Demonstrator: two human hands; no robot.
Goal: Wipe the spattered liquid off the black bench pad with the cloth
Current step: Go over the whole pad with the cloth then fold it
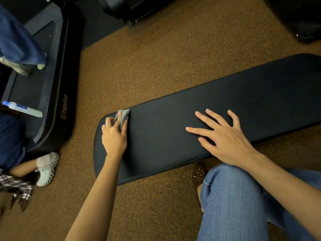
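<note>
The long black bench pad runs from lower left to upper right across the brown floor. My left hand presses a small grey cloth onto the pad's left end, near its far edge, fingers curled over the cloth. My right hand lies flat on the middle of the pad, fingers spread, holding nothing. No spatter shows on the dark surface in this view.
A black treadmill stands to the left with another person's legs on it. A spray bottle shows at the left edge. A seated person's foot in a white clog is at lower left. My knee in blue jeans is beside the bench.
</note>
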